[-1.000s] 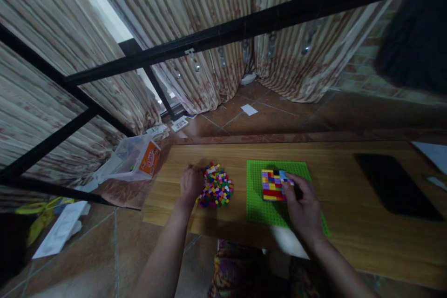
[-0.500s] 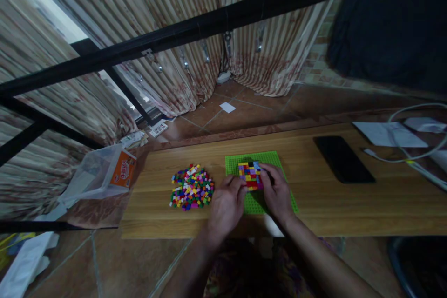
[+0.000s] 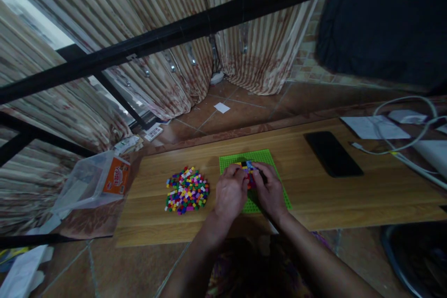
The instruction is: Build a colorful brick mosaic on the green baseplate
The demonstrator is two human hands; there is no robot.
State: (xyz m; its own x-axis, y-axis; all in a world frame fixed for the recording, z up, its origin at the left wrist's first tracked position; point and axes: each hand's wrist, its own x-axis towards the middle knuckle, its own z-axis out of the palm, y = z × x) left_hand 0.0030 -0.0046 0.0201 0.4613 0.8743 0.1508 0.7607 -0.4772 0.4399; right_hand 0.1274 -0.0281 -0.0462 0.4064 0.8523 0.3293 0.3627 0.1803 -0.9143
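Note:
A block of small multicoloured toy bricks [image 3: 250, 176] rests on or just over the green studded baseplate [image 3: 262, 155]. My left hand [image 3: 230, 192] curls over the block's left side, its fingertips pressed to the bricks. From the right, my right hand [image 3: 271, 191] grips the opposite side, thumb and fingers closed in on it. Between the hands only a strip of the block shows, with black, blue and red bricks; my fingers cover the rest. To the left of my left hand lies a loose pile of small mixed-colour bricks [image 3: 188, 191].
A black phone [image 3: 333, 153] lies right of the baseplate on the wooden table [image 3: 314, 205]. White cables [image 3: 414, 144] and papers [image 3: 375, 127] occupy the table's right end. Beyond the left edge stands a clear plastic box [image 3: 85, 184] with an orange label. A black rail [image 3: 181, 31] crosses before the curtains.
My hands have closed further over the brick block, covering more of it. The whole view has shifted slightly, while the pile and the phone keep their places on the table.

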